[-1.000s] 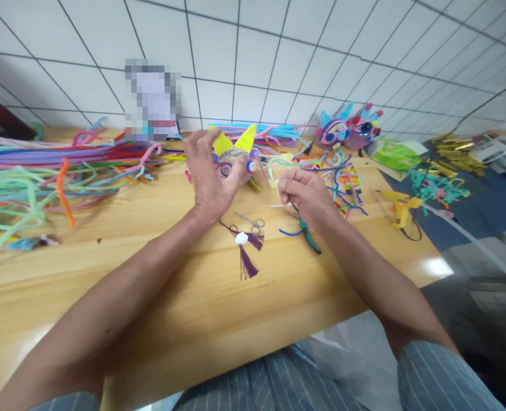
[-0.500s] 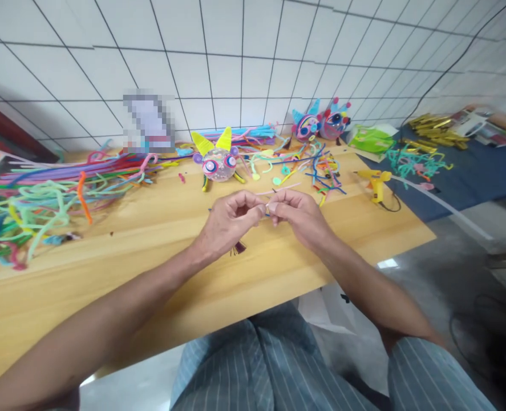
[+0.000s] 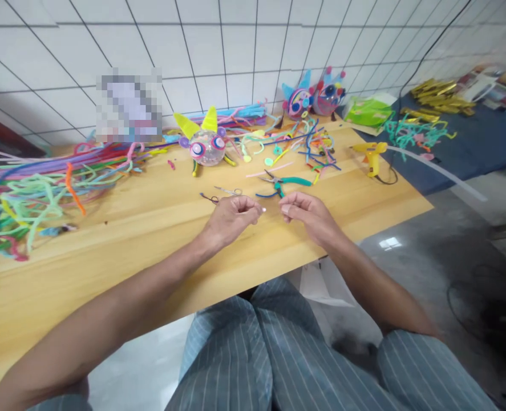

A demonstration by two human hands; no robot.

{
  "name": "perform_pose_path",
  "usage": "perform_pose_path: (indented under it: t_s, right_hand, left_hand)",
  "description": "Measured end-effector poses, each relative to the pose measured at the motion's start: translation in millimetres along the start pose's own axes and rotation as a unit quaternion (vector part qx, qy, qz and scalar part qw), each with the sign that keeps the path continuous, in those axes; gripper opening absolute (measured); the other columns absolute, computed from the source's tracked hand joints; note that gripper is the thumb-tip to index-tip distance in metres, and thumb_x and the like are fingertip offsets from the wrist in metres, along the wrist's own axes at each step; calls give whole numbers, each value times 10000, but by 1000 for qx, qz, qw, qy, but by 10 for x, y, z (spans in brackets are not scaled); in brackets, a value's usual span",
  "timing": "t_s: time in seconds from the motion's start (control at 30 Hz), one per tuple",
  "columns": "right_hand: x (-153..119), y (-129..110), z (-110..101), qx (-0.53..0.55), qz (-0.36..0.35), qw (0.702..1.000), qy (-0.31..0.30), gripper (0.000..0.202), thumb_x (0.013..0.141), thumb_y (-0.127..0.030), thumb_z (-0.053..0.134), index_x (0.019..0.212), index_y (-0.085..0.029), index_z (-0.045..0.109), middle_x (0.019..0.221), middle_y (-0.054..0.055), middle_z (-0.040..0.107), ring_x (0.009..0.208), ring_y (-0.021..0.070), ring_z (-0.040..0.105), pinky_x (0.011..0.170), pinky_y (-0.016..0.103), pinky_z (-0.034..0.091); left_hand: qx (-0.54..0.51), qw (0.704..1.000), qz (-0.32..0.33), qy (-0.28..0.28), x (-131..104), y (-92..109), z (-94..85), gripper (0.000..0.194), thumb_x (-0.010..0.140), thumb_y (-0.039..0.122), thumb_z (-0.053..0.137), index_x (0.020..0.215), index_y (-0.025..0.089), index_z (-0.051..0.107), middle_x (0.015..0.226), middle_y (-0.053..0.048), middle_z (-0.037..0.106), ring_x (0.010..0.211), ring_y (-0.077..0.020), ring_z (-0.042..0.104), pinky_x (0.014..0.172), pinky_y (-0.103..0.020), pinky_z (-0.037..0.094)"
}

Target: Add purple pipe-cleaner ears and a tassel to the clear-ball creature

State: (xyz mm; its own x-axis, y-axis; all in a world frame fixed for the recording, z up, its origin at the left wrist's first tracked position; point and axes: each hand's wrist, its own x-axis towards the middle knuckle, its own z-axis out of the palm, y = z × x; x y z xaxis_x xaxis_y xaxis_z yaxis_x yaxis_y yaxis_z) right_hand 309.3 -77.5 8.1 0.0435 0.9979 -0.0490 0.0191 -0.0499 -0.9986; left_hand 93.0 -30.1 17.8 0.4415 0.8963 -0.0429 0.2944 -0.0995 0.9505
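Note:
My left hand [image 3: 238, 217] is closed in a pinch on a small white piece [image 3: 264, 209] that pokes out at the fingertips. Beside it, a short gap away, my right hand [image 3: 306, 212] has thumb and forefinger pressed together; anything between them is too small to make out. Just beyond the hands lie green-handled pliers [image 3: 294, 181], a blue pipe cleaner piece [image 3: 266, 195] and small scissors [image 3: 231, 191]. A clear ball figure [image 3: 207, 149] with yellow ears and ringed button eyes stands farther back.
Bundled pipe cleaners [image 3: 34, 188] heap up on the left. Cut pipe cleaner bits [image 3: 319, 149] lie at the back right, before two decorated ball figures [image 3: 298, 103]. A yellow glue gun [image 3: 371, 155] with a cord stands near the table's right end. Behind runs a tiled wall [image 3: 235, 51].
My hands have drawn apart, leaving a gap between their fingertips. The pliers and scissors now show beyond them. The dark tassel below my left hand is no longer seen. The view has shifted.

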Motion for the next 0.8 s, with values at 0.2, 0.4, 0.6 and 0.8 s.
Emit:
perform_pose_path:
  t_s: [0.2,0.4,0.6,0.8]
  right_hand:
    - [-235,355,-557,-79,0,992,95,219,707,-380,845,813,-218,742,681,-25,671,618,143,578,643,301,477]
    - [-230,574,-1348,-104,-92,937,322,187,734,-290,803,623,-257,656,630,17,626,594,159,524,651,367,424]
    - [115,640,-2146,-178,-73,865,463,224,810,-261,743,656,-276,582,671,19,588,621,159,491,674,386,395]
    - [563,693,-2611,-268,-68,824,495,375,717,-312,875,964,-231,604,1029,69,678,960,203,613,934,394,503]
  left_hand:
    - [263,958,107,-36,228,-317,-43,232,854,215,571,640,234,660,644,-19,688,658,-196,633,661,-297,488]
    - [294,942,152,-57,53,-363,-69,198,921,180,556,778,212,689,798,-41,759,739,-195,681,727,-311,507]
    - [302,914,253,-91,-268,-437,110,193,964,169,588,783,209,641,743,-34,699,689,-182,653,651,-307,489]
    - [246,908,330,-82,-268,-496,97,189,1002,141,604,841,237,626,720,0,689,666,-174,653,643,-308,515]
